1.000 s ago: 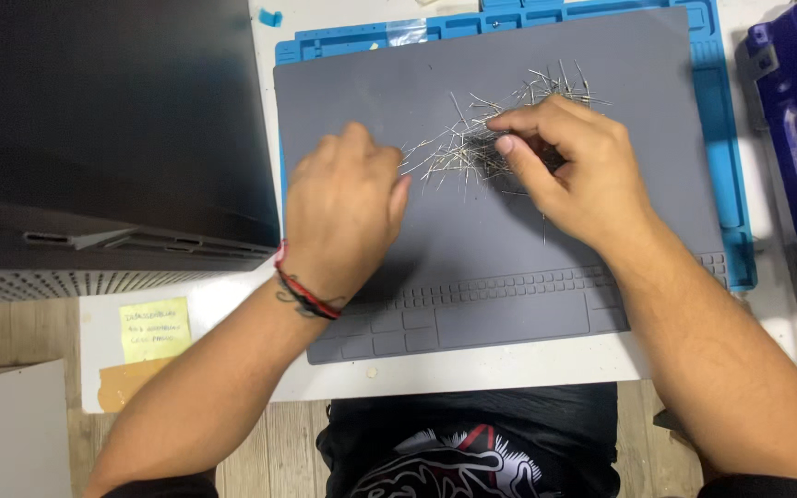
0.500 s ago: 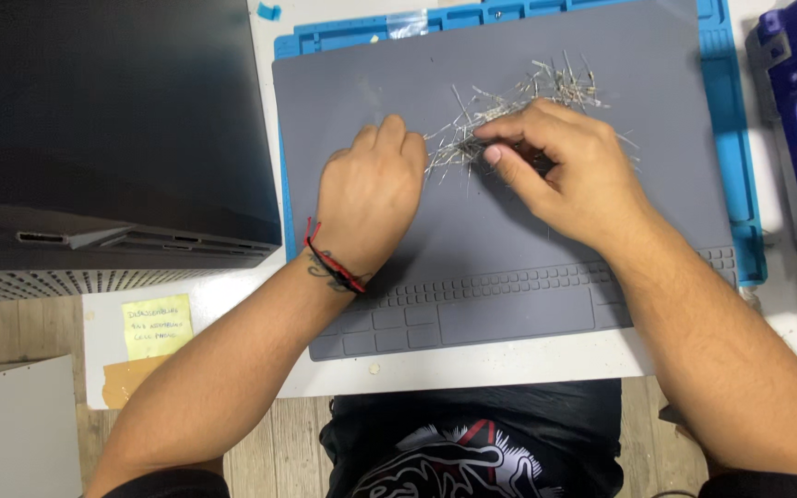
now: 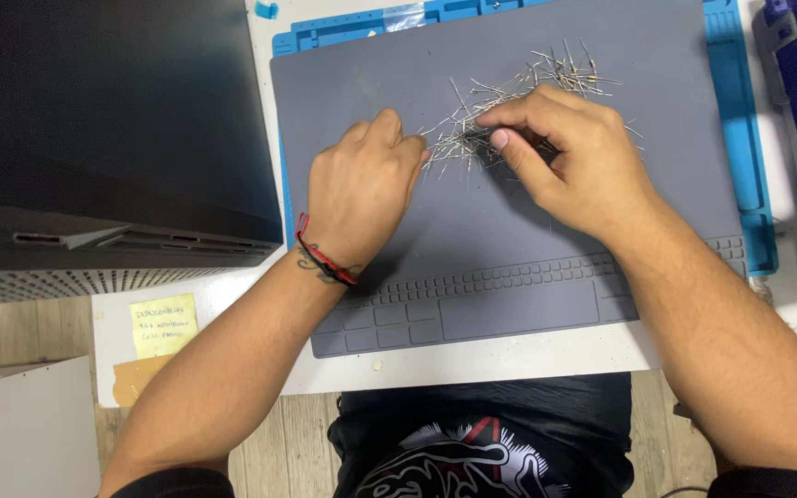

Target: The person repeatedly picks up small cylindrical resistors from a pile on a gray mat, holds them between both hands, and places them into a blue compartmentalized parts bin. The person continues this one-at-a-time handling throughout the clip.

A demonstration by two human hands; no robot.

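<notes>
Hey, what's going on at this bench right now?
A person is working with both hands in a pile of thin wire-leaded parts on a grey work mat. The right hand pinches at the middle of the pile, thumb and forefinger together. The left hand rests curled at the pile's left edge, fingertips touching the wires. A blue mat lies underneath.

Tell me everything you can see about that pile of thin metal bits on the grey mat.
The pile of thin metal bits is a loose tangle of straight, silvery wire-like leads, some with small bodies midway, lying flat and crisscrossed on the upper part of the grey mat. The right hand covers its middle, pinching some; the left hand touches its left edge.
</notes>
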